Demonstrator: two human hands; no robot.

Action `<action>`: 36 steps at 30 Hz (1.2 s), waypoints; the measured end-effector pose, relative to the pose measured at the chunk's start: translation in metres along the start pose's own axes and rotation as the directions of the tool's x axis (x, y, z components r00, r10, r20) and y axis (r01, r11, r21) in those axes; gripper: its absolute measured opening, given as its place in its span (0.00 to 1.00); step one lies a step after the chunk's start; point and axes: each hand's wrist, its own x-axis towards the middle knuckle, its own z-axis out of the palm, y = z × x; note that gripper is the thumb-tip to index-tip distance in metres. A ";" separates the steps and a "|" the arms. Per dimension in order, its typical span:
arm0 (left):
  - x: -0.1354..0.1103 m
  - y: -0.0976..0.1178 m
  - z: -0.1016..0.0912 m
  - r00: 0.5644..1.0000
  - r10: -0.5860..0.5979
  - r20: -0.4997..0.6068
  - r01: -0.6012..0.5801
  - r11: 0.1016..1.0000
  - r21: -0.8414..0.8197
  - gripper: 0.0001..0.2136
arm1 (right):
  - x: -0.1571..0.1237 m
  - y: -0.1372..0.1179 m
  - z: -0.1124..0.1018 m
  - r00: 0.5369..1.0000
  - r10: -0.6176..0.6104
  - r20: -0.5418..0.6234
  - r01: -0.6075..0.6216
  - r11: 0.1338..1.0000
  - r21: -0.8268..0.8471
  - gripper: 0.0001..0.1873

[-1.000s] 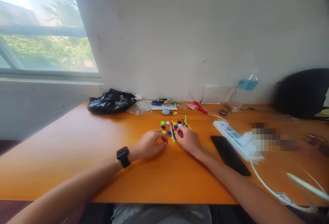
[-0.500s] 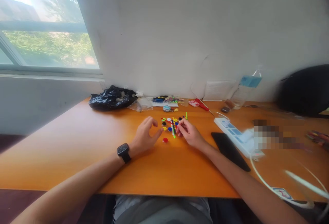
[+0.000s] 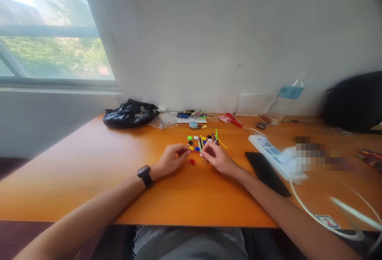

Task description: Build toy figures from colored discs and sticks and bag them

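My left hand (image 3: 174,158), with a black watch on its wrist, pinches one end of a thin red plastic stick (image 3: 195,151). Its other end runs to the fingertips of my right hand (image 3: 217,156), which are closed on it and partly hide it. Just in front of the hands lies a red disc (image 3: 192,162). Behind the fingers are several small round discs, among them a green disc (image 3: 190,137), a black disc (image 3: 190,142), a yellow disc (image 3: 191,148) and a blue disc (image 3: 197,148). Green and yellow plastic sticks (image 3: 217,136) lie beyond my right hand.
A black plastic bag (image 3: 129,113) and a clear bag (image 3: 164,121) lie at the back left. To the right are a white power strip (image 3: 273,153), a dark flat tablet-like slab (image 3: 267,174), a clear bottle (image 3: 283,101) and white cables. A round tin-like thing (image 3: 193,125) sits farther back.
The left hand has closed from open fingers into a pinch at the red stick. My right hand has drawn the stick nearer and turned it level between the hands.
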 end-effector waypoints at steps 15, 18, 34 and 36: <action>-0.002 -0.013 0.003 0.988 0.065 0.137 -0.079 0.992 0.100 0.09 | 0.000 0.009 0.000 0.993 0.079 0.088 -0.073 0.995 -0.071 0.11; -0.001 -0.014 0.004 0.986 0.093 0.141 -0.110 0.987 0.117 0.08 | 0.001 0.011 0.000 0.992 0.085 0.093 -0.077 0.993 -0.091 0.10; -0.002 -0.009 0.003 0.983 0.054 0.177 -0.080 0.987 0.142 0.10 | 0.000 0.007 0.002 0.993 0.076 0.086 -0.052 0.966 -0.253 0.07; -0.002 -0.008 0.004 0.984 0.044 0.174 -0.070 0.987 0.146 0.10 | 0.000 0.006 0.002 0.995 0.061 0.074 -0.038 0.960 -0.279 0.07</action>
